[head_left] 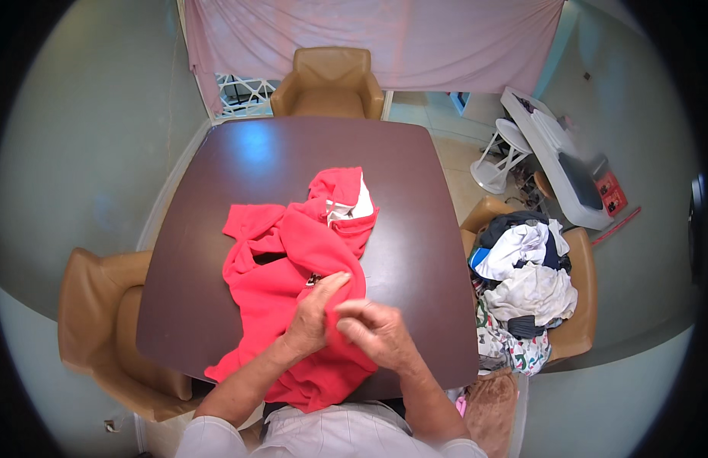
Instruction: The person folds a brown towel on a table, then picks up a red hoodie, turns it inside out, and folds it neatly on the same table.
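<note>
A red hoodie (293,267) lies rumpled on the dark brown table (415,198), its hood with white lining toward the far side. One sleeve stretches out to the left, and the lower end hangs over the near edge by my body. My left hand (316,314) rests on the front of the hoodie, fingers stretched out toward the far right, beside a small dark print. Just right of it, my right hand (377,334) has its fingers bent around red cloth at the garment's right side. Its fingertips are partly hidden.
Right of the table, a tan armchair (581,305) carries a heap of mixed clothes (531,290). Other tan armchairs stand at the left (102,328) and far side (331,80). A white stool (493,172) and white desk (556,153) are at the back right.
</note>
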`<state>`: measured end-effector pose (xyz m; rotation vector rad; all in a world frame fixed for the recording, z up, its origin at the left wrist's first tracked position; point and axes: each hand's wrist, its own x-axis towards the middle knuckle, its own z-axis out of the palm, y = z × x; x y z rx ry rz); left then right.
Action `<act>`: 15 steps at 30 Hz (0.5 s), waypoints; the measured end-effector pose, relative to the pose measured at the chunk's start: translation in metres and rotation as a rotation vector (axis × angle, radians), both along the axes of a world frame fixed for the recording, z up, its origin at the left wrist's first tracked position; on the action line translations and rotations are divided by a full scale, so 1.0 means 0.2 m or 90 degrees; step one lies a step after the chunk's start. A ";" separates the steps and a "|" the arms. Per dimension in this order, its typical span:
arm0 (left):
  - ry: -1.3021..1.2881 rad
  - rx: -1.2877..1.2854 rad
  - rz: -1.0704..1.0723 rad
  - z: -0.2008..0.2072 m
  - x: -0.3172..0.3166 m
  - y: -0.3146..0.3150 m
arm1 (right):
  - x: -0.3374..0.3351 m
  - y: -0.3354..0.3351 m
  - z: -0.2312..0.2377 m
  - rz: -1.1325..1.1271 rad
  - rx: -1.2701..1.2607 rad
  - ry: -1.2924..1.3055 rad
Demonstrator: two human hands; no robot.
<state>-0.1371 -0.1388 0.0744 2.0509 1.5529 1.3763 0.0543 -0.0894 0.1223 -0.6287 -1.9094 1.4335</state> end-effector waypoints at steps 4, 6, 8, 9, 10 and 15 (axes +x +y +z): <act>-0.243 0.025 0.043 -0.08 -0.01 0.01 | -0.06 0.06 -0.29 -0.293 -0.094 0.088; -0.279 0.049 0.061 -0.09 -0.02 -0.02 | -0.05 0.12 -0.50 -0.370 0.046 -0.056; -0.285 0.063 0.057 -0.07 -0.01 -0.04 | -0.03 0.12 -0.63 -0.234 -0.278 0.003; -0.282 0.068 0.057 -0.11 -0.01 -0.04 | -0.05 0.10 -0.61 -0.189 -0.400 0.077; -0.280 0.072 0.057 -0.13 -0.02 -0.04 | -0.07 0.06 -0.59 -0.142 -0.522 0.152; -0.341 0.092 0.067 -0.16 0.00 -0.02 | -0.08 0.03 -0.48 -0.025 -0.711 0.198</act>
